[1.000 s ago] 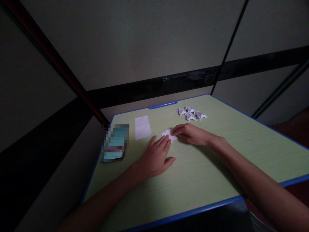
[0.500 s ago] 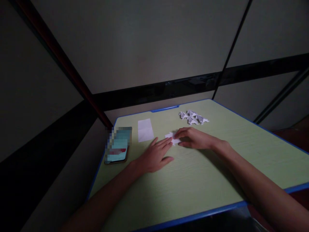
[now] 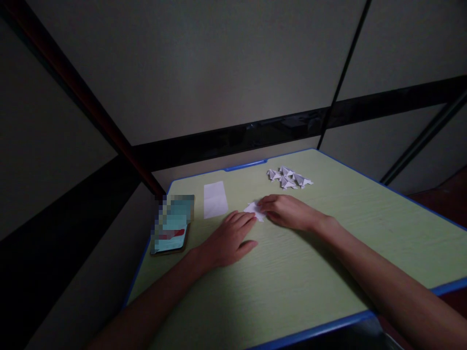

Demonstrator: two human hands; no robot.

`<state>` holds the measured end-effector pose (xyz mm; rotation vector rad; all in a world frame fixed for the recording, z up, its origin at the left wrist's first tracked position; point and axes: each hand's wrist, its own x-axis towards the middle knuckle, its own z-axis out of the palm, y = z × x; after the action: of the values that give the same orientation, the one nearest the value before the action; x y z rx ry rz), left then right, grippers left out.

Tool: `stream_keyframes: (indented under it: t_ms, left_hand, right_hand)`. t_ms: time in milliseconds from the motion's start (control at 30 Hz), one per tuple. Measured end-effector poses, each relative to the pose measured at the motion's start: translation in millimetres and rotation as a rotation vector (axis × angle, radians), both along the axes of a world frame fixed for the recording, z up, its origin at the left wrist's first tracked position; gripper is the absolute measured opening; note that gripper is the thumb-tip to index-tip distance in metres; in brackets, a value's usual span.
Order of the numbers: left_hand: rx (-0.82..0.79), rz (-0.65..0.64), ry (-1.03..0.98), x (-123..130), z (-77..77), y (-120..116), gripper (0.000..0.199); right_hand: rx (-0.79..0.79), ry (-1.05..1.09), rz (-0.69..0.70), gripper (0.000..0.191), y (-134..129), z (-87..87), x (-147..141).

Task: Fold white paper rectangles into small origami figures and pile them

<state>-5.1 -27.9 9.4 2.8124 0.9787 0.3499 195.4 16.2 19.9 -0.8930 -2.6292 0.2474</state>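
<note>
A small folded piece of white paper (image 3: 253, 208) lies flat on the table between my two hands. My left hand (image 3: 233, 238) rests palm down with its fingers stretched out, the fingertips touching the paper's near left edge and the thumb held apart. From the right, my right hand (image 3: 286, 212) has its fingers bent and pinched on the paper's right side, hiding that part of it. Farther back sit several folded white paper figures (image 3: 288, 178) in a tight cluster. A flat white paper sheet (image 3: 215, 199) with a faint crease lies to the left.
A phone (image 3: 175, 226) with a lit, partly blurred screen lies at the left edge of the pale green table (image 3: 292, 282). The table has a blue rim, and a panelled wall (image 3: 226, 73) with a black band stands behind it.
My left fingers have drawn back slightly to the left, so more of the folded paper shows. The right hand stays on the paper. The whole view has shifted slightly.
</note>
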Motion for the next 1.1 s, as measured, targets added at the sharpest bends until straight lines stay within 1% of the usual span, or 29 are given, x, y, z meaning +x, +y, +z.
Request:
stream_keyframes:
  t_ms: [100, 167, 233, 333, 400, 467, 500, 533, 600, 667, 700, 867, 1000, 1100]
  left_hand:
    - [-0.005, 0.001, -0.006, 2.2, 2.7, -1.4, 0.047]
    - [-0.009, 0.014, -0.006, 3.4, 3.1, -2.5, 0.048]
    - [-0.009, 0.024, -0.016, 3.9, 2.4, -2.7, 0.047]
    - [-0.004, 0.037, -0.048, 2.3, 0.1, 0.7, 0.040]
    - [0.001, 0.038, -0.075, -0.5, -2.0, 6.1, 0.034]
    - [-0.009, 0.068, -0.133, -4.3, -4.6, 13.3, 0.024]
    - [-0.031, 0.098, -0.174, -6.3, -6.1, 17.0, 0.019]
    - [-0.051, 0.158, -0.236, -8.2, -7.6, 20.6, 0.018]
    - [-0.034, 0.314, -0.336, -11.2, -10.0, 26.0, 0.014]
    - [-0.008, 0.446, -0.345, -12.7, -10.8, 27.8, 0.011]
    - [-0.002, 0.484, -0.321, -12.8, -10.6, 27.3, 0.011]
    - [-0.049, 0.563, -0.172, -10.2, -8.0, 21.0, 0.013]
    - [-0.066, 0.672, -0.162, -6.6, -9.9, 21.5, 0.013]
    - [-0.033, 0.691, -0.190, -3.0, -10.2, 21.2, 0.013]
  right_hand:
    - [0.022, -0.010, -0.056, 0.027, -0.5, -1.1, -3.6]
    - [0.024, 0.016, -0.067, 0.027, -2.0, -0.7, -5.1]
    - [0.013, 0.018, -0.015, 0.027, -4.0, 0.0, -5.6]
    - [-0.039, -0.002, 0.096, 0.028, -6.3, 0.2, -5.8]
    - [-0.046, -0.009, 0.127, 0.029, -7.2, -0.5, -6.4]
    - [-0.020, -0.022, 0.136, 0.031, -8.5, -1.4, -7.9]
    - [-0.009, -0.035, 0.143, 0.032, -9.7, -1.7, -9.1]
    - [-0.005, -0.055, 0.149, 0.034, -11.2, -1.9, -10.4]
    - [-0.021, -0.106, 0.164, 0.036, -15.1, -1.8, -13.1]
    - [-0.039, -0.152, 0.173, 0.039, -19.8, -1.1, -15.6]
    - [-0.043, -0.168, 0.176, 0.042, -22.2, -0.5, -16.7]
    - [-0.053, -0.225, 0.134, 0.058, -31.6, 5.6, -21.9]
    - [-0.057, -0.227, 0.112, 0.060, -34.3, 8.9, -24.4]
    - [-0.043, -0.222, 0.101, 0.060, -36.4, 8.4, -25.1]
